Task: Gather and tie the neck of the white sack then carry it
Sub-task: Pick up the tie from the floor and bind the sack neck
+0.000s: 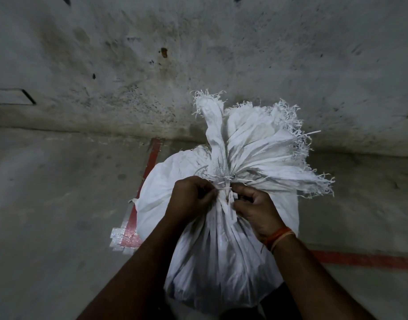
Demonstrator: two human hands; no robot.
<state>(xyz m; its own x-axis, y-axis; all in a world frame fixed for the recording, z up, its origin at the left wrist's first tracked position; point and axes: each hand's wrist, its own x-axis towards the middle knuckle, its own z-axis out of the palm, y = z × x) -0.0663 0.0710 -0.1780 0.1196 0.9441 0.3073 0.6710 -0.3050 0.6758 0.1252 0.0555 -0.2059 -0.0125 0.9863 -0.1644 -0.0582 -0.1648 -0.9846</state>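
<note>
step: tying gathered neck of white woven plastic sack (221,250) | left hand (190,197), right hand (256,211): fingers pinching white tie strip (228,199) | next: likely cinch knot, then lift

White sack (221,262) upright, neck (223,192) gathered (frayed top)

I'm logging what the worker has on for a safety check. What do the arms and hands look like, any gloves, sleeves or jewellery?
Both hands are bare, with no gloves: the left hand and the right hand. Both forearms are uncovered as far as the picture shows, with no sleeves in view. The right wrist carries an orange thread band wound around it several times. No rings or watch can be seen.
</note>
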